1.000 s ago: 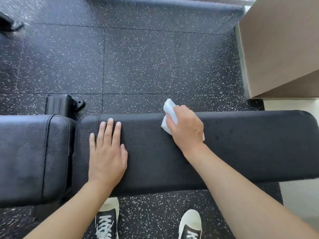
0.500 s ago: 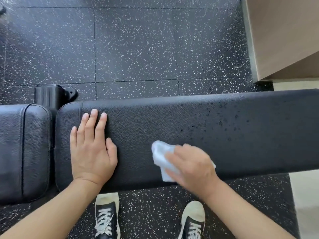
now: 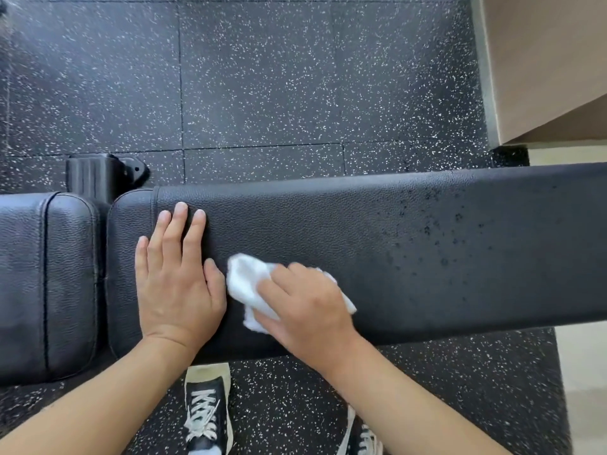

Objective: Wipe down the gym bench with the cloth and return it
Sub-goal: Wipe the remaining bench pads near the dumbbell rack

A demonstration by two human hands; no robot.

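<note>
Right hand (image 3: 307,307): your fingers curl over the cloth (image 3: 244,284), apparently gripping it; cloth protrudes left.
Left hand (image 3: 177,277): flat, fingers straight, on bench (image 3: 427,257), holding nothing.

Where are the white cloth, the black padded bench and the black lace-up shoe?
white cloth (image 3: 244,284), head view, bare upper fold.
black padded bench (image 3: 328,224), head view, top surface.
black lace-up shoe (image 3: 205,412), head view, laces.

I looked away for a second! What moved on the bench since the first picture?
The right hand slid the cloth from the far edge of the bench to the near edge, then left, until it sits right beside the left hand. It gripped the cloth all along. The left hand stayed flat on the pad, and the wet spots to the right remain unwiped.
</note>
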